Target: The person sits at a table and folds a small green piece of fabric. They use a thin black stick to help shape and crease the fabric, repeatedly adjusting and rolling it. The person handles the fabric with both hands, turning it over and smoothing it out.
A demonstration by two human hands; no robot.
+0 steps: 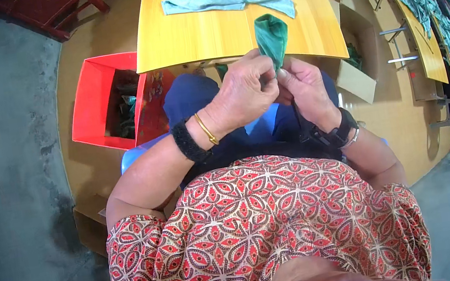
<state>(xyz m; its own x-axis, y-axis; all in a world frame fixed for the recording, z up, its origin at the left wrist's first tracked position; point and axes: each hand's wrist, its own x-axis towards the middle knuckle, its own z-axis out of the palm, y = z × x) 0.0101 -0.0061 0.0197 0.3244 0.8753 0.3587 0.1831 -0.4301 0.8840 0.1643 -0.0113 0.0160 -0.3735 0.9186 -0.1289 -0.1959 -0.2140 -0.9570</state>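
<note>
Left hand (246,88) and right hand (309,88) clamped on the lower end of a green cloth (271,36), at the near edge of the bench (193,42), pale-blue cloth (210,0) toward its far edge

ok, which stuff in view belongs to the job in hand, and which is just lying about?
Likely the job:
green cloth, pinched between left hand and right hand
pale teal cloths on the yellow table

Probably lying about:
dark red wooden furniture, upper left
cardboard box, lower left
</note>
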